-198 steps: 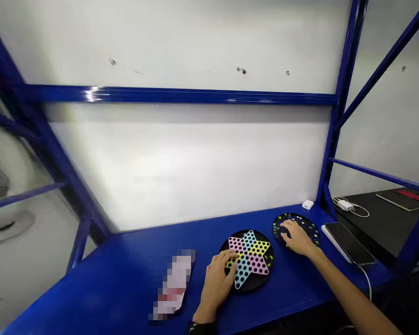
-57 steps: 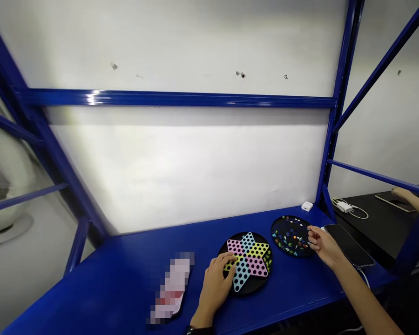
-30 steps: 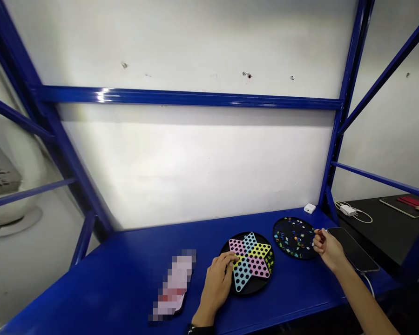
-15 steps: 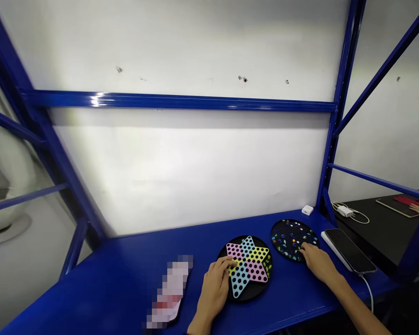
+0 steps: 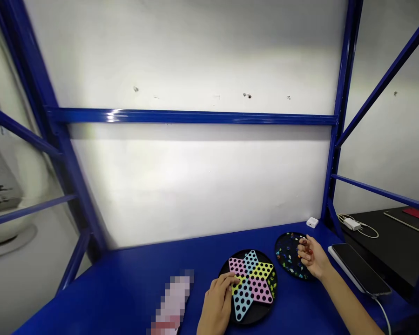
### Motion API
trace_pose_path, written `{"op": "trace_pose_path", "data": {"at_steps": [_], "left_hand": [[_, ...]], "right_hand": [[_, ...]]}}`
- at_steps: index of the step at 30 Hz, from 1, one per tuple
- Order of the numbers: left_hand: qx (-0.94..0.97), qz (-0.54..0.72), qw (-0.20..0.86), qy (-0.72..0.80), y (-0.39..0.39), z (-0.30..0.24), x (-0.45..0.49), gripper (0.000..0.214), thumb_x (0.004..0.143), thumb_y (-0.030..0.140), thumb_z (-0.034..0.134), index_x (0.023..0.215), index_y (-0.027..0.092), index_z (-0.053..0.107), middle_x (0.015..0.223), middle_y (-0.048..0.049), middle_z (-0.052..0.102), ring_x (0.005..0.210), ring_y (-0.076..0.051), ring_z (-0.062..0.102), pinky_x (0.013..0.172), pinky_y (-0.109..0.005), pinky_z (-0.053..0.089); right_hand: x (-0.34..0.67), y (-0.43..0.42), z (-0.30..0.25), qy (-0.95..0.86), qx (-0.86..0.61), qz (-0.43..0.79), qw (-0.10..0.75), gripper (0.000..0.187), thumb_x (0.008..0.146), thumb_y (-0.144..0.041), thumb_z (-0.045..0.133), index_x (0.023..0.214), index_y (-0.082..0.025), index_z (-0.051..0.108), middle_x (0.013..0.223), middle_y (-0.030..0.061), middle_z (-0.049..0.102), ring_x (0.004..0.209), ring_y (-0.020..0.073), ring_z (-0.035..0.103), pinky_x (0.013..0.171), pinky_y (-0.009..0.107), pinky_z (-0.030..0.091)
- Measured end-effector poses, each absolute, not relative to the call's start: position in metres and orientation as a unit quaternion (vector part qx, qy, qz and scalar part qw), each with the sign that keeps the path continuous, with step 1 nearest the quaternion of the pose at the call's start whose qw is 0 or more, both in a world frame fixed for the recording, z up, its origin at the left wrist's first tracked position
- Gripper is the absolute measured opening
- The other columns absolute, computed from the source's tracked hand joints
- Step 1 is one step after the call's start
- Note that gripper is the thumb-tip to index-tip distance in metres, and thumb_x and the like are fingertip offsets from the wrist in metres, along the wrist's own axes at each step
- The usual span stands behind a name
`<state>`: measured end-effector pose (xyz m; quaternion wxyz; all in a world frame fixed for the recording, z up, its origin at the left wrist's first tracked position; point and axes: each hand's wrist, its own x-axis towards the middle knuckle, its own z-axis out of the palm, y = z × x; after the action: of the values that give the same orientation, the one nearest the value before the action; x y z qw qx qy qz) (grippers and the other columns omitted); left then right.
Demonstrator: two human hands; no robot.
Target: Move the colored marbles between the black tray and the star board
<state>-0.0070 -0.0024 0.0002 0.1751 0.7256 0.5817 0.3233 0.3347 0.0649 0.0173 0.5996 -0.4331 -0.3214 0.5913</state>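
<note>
Board (image 5: 247, 284): set inside the near tray (image 5: 253, 318), within easy reach of your left hand (image 5: 216, 300). Your left hand: fingers loosely bent over the board's left side, perhaps to steady it; whether they pinch cannot be told. Green marbles (image 5: 273, 284): in the near tray, beyond the board's right edge. Your right hand (image 5: 313, 259): at the far tray (image 5: 276, 246), fingers curled around reddish marbles (image 5: 306, 247), likely to keep them from dropping.
</note>
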Motion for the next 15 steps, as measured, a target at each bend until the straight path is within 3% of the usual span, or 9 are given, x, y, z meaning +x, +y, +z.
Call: {"op": "trace_pose_path", "data": {"at_steps": [3,5,7,11,15], "left_hand": [[0.726,0.322,0.176,0.581,-0.004,0.002,-0.007,0.037,0.097,0.033,0.033,0.103,0.033,0.069,0.128,0.0001,0.065,0.12,-0.022,0.057,0.098,-0.04,0.048],[0.726,0.318,0.176,0.584,-0.005,0.002,-0.006,0.038,0.097,0.032,0.032,0.104,0.034,0.069,0.128,0.0003,0.065,0.12,-0.022,0.057,0.098,-0.04,0.048],[0.726,0.314,0.177,0.585,-0.005,0.002,-0.006,0.037,0.097,0.032,0.032,0.104,0.033,0.069,0.129,0.0001,0.065,0.121,-0.022,0.056,0.098,-0.04,0.048],[0.725,0.314,0.177,0.586,-0.006,0.003,-0.005,0.035,0.097,0.035,0.035,0.105,0.033,0.069,0.13,-0.0007,0.064,0.121,-0.023,0.056,0.097,-0.04,0.048],[0.726,0.313,0.176,0.586,-0.007,0.006,-0.004,0.036,0.097,0.035,0.034,0.105,0.032,0.069,0.129,-0.0014,0.064,0.121,-0.023,0.057,0.095,-0.04,0.049]], "right_hand": [[0.315,0.079,0.017,-0.415,-0.499,0.527,0.548,0.037,0.084,-0.057,0.051,0.074,-0.021,0.049,0.058,-0.0055,0.045,0.039,0.0062,0.028,0.039,0.02,0.019],[0.303,0.084,0.016,-0.551,-0.575,0.386,0.466,0.037,0.089,-0.052,0.048,0.069,-0.021,0.049,0.059,-0.0024,0.051,0.047,0.0107,0.044,0.046,0.022,0.03],[0.292,0.085,0.014,-0.663,-0.632,0.223,0.333,0.035,0.095,-0.041,0.041,0.071,-0.02,0.054,0.07,0.0037,0.062,0.067,0.0168,0.059,0.058,0.025,0.04],[0.276,0.08,0.01,-0.735,-0.669,0.048,0.098,0.032,0.1,-0.025,0.034,0.098,-0.015,0.065,0.102,0.0164,0.071,0.091,0.0258,0.069,0.075,0.031,0.045],[0.267,0.076,0.002,-0.76,-0.649,0.001,0.031,0.036,0.099,-0.017,0.033,0.12,-0.011,0.061,0.104,0.0212,0.071,0.095,0.03,0.07,0.078,0.035,0.048]]}}
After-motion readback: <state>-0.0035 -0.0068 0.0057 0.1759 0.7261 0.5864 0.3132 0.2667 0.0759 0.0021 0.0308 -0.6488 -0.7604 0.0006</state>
